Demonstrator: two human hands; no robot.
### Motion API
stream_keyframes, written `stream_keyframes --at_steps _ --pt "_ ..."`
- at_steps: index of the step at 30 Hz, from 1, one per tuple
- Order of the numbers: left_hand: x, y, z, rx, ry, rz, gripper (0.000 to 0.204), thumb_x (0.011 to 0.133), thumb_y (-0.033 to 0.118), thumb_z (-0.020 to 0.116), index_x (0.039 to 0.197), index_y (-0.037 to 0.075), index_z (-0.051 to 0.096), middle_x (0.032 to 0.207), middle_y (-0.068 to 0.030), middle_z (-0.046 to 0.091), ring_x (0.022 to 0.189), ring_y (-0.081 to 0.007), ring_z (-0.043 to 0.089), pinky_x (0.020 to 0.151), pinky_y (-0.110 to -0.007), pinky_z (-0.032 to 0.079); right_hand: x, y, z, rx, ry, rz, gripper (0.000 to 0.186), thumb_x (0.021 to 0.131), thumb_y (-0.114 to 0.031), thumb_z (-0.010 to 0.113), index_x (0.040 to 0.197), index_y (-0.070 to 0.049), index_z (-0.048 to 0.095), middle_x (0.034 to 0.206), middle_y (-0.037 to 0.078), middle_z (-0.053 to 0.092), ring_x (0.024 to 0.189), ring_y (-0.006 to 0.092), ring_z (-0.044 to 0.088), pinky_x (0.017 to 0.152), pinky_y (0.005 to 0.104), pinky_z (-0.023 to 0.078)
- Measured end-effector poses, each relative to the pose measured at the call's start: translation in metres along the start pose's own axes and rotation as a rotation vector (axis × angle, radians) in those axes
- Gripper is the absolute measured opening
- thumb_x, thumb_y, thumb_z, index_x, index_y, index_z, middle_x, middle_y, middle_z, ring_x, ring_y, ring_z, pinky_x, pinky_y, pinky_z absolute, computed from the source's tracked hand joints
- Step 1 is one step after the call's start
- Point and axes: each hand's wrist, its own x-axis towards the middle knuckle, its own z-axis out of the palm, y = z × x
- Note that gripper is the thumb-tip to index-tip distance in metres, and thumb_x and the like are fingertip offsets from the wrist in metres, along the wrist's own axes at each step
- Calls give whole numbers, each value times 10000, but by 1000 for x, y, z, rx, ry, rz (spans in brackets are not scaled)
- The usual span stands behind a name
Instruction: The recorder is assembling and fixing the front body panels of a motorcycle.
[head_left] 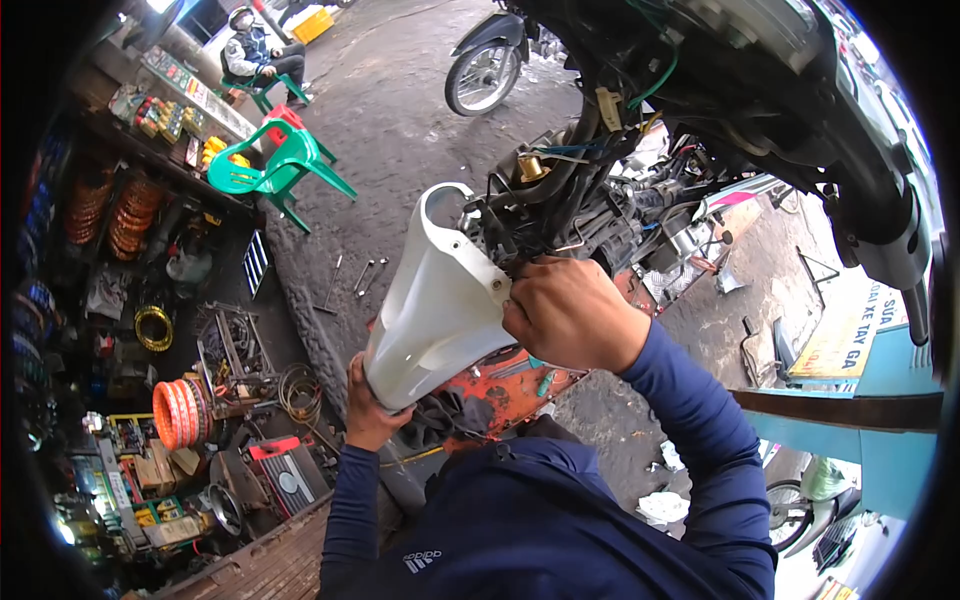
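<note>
A glossy white motorbike body panel (pixel 425 300) stands tilted in front of me, its curved upper end against the stripped frame and wiring of a motorbike (pixel 560 190). My left hand (pixel 372 405) is wrapped round the panel's lower end. Beside the panel's right edge, next to a screw hole, my right hand (pixel 570 312) is closed in a fist. Its fingertips are turned away, so anything in them is hidden. A brass-coloured cylinder (pixel 532 168) shows among the dark cables just above.
An orange-red lift platform (pixel 480 392) lies beneath. Hand tools (pixel 362 277) are on the floor to the left. Crowded parts shelves (pixel 120 210) line the left side. Farther off are a green plastic chair (pixel 280 165) and a seated person (pixel 262 55). A black motorbike part (pixel 850 120) overhangs at right.
</note>
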Motion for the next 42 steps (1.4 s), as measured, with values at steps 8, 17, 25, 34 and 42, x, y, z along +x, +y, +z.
stream_keyframes --at_steps 8,17,25,34,42 --pt "5 16 -6 29 -27 23 1155 518 200 844 1442 25 172 1371 -257 344 1280 -452 360 1084 -494 319 14 9 -9 -105 -325 20 277 765 -219 560 575 -30 634 592 171 597 569 368 600 541 438 474" --pt "7 5 -9 -3 -11 59 1179 517 215 858 1448 14 163 1392 -248 332 1294 -439 353 1083 -488 325 0 27 -12 -145 -286 -47 227 804 -217 572 725 -18 647 820 157 613 664 336 621 628 438 509" --pt "59 64 -53 -38 52 156 975 656 417 808 1403 -7 344 1382 -259 392 1281 -433 405 1081 -470 334 -27 15 28 -56 190 94 358 802 -120 616 1157 -74 621 785 47 582 732 238 584 624 351 509" --pt "204 198 -48 403 -94 619 345 742 227 703 1007 8 674 1023 -130 670 1026 -325 587 907 -433 440 -28 -5 28 -213 127 154 427 782 -124 578 1199 -35 598 840 43 664 835 252 603 650 348 515" --pt "226 189 -36 422 -344 417 352 771 333 672 927 19 703 881 -181 680 928 -322 636 848 -435 471 -26 -8 32 -206 176 154 397 793 -128 574 1177 -36 622 798 39 672 831 255 601 630 338 494"
